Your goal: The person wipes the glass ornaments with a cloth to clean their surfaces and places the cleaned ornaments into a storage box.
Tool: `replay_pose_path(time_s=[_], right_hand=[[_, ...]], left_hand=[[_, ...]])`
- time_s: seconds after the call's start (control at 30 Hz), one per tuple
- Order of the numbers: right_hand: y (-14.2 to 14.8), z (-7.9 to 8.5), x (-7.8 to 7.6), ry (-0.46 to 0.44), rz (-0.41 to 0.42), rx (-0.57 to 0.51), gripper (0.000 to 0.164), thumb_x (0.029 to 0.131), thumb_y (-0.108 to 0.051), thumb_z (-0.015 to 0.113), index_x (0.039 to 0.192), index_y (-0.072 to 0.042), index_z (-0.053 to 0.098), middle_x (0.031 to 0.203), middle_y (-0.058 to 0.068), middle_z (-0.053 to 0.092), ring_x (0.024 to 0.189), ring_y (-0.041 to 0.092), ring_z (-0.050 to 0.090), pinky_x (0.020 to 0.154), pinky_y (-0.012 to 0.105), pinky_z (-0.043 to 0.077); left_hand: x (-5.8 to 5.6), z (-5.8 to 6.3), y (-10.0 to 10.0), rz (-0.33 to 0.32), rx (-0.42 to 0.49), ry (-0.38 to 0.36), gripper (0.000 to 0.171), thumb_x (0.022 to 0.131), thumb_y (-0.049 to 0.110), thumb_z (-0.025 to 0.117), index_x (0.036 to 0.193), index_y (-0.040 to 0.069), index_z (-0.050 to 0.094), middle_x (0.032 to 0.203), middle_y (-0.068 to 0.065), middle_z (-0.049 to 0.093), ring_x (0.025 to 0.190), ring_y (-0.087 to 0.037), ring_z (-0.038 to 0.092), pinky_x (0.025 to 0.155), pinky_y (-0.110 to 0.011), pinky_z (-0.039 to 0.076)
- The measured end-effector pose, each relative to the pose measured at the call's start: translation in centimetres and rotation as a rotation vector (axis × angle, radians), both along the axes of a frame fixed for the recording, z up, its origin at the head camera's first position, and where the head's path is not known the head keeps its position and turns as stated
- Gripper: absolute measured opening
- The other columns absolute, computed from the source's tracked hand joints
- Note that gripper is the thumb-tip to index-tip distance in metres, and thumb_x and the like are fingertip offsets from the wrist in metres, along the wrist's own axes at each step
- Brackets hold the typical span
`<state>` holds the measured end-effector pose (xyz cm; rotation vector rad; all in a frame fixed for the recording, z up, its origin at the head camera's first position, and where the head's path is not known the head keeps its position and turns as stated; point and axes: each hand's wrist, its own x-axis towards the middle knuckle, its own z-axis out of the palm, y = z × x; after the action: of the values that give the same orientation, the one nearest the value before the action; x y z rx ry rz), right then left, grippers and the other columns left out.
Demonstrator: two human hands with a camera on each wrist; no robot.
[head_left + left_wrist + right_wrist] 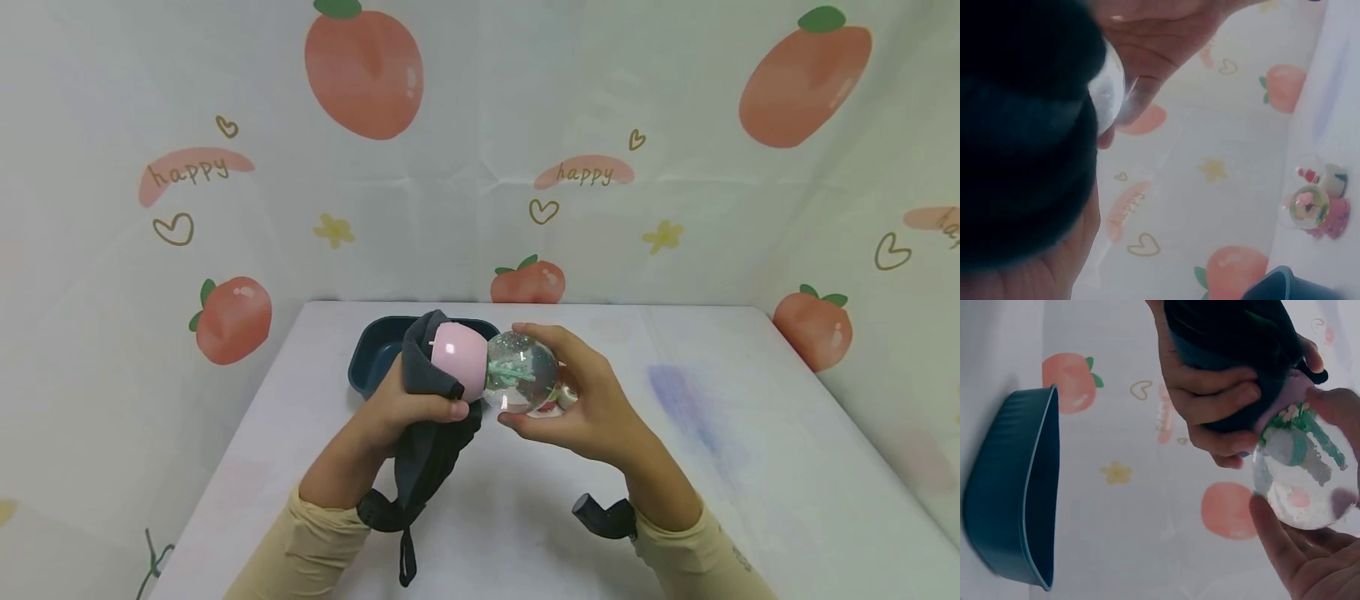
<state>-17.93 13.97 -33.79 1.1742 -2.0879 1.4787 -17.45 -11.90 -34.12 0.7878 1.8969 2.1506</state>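
Note:
A snow globe with a pink base (459, 360) and a clear ball (522, 372), green figures inside, is held sideways in the air above the table. The left hand (408, 408) grips a dark grey cloth pouch (431, 462) folded around the base, its thumb lying along the front. Thumb and fingers of the right hand (588, 400) curl round the ball from the right. Seen from the right wrist, the left fingers (1222, 394) wrap the pouch, and the ball (1310, 475) rests between the right hand's fingers. Dark cloth (1022, 137) fills much of the left wrist view.
A dark teal plastic tub (367, 354) stands at the back left of the white table (525, 517). Two smaller snow globes, one with a pink base (1335, 219) and one with a white base (1335, 179), stand near it, partly hidden behind the right hand in the head view.

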Motion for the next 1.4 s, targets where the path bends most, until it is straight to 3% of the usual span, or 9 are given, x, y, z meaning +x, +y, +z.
replay_pose_path(time_s=[0.17,0.33,0.53,0.63,0.87,1.1,1.27,1.4], right_hand=[[-0.4,-0.1,-0.1,0.16,0.017,-0.076,0.087,0.065,0.004,0.097,0.142,0.001,0.057,0.136,0.018,0.062,0.119,0.021,0.064,0.086,0.025,0.062],[-0.5,0.0,-0.4,0.293,-0.007,-0.2,0.075,0.075,-0.012,0.097,0.133,0.012,0.057,0.133,0.025,0.061,0.126,0.024,0.063,0.089,0.026,0.063],[-0.5,0.3,-0.5,0.285,-0.057,-0.404,0.08,0.077,-0.022,0.098,0.13,0.019,0.054,0.126,0.017,0.063,0.117,0.026,0.063,0.083,0.024,0.063],[-0.3,0.2,-0.6,0.267,-0.104,-0.44,0.083,0.078,-0.025,0.098,0.131,0.019,0.053,0.125,0.013,0.063,0.112,0.022,0.064,0.082,0.022,0.063],[0.1,0.3,-1.0,0.251,-0.15,-0.414,0.082,0.08,-0.024,0.096,0.136,0.019,0.053,0.126,0.014,0.063,0.112,0.024,0.065,0.087,0.026,0.063],[0.0,0.0,-1.8,0.18,-0.163,-0.375,0.083,0.064,0.019,0.088,0.14,0.015,0.054,0.13,0.016,0.062,0.114,0.024,0.067,0.079,0.023,0.064],[-0.6,-0.9,-2.8,0.13,-0.245,-0.272,0.08,0.066,0.013,0.092,0.139,0.006,0.06,0.129,0.019,0.063,0.113,0.019,0.065,0.075,0.018,0.062],[-1.5,-1.4,-4.2,0.089,-0.321,-0.175,0.079,0.069,0.002,0.097,0.14,-0.006,0.064,0.127,0.014,0.066,0.113,0.021,0.063,0.077,0.017,0.061]], left_hand=[[0.1,0.0,-0.5,-0.033,0.056,-0.03,0.054,0.085,0.024,0.082,0.13,0.013,0.055,0.115,-0.003,0.066,0.099,-0.016,0.069,0.089,-0.032,0.062],[0.1,0.2,-1.2,-0.097,0.13,0.008,0.041,0.091,0.022,0.072,0.13,0.016,0.058,0.118,0.001,0.066,0.104,-0.013,0.067,0.093,-0.03,0.058],[-0.1,1.0,-1.3,-0.059,0.213,0.019,0.057,0.09,0.018,0.068,0.144,0.014,0.051,0.127,0.001,0.068,0.113,-0.017,0.067,0.097,-0.034,0.055],[-0.1,1.2,-1.4,-0.044,0.242,0.043,0.061,0.088,0.015,0.064,0.147,0.013,0.047,0.129,-0.002,0.07,0.115,-0.018,0.068,0.098,-0.035,0.056],[0.0,1.5,-1.7,-0.033,0.354,0.089,0.063,0.087,0.011,0.064,0.147,0.013,0.048,0.129,-0.005,0.071,0.12,-0.022,0.071,0.103,-0.036,0.055],[-0.1,2.1,-2.6,0.011,0.402,0.112,0.06,0.086,0.006,0.058,0.145,0.014,0.049,0.128,-0.003,0.071,0.122,-0.023,0.069,0.103,-0.035,0.055],[0.1,2.6,-3.4,0.031,0.412,0.119,0.059,0.088,0.011,0.066,0.145,0.013,0.049,0.126,-0.005,0.072,0.12,-0.025,0.069,0.1,-0.033,0.056],[0.3,3.0,-3.9,0.054,0.406,0.13,0.058,0.089,0.013,0.067,0.144,0.011,0.049,0.126,-0.006,0.072,0.12,-0.025,0.069,0.1,-0.033,0.055]])
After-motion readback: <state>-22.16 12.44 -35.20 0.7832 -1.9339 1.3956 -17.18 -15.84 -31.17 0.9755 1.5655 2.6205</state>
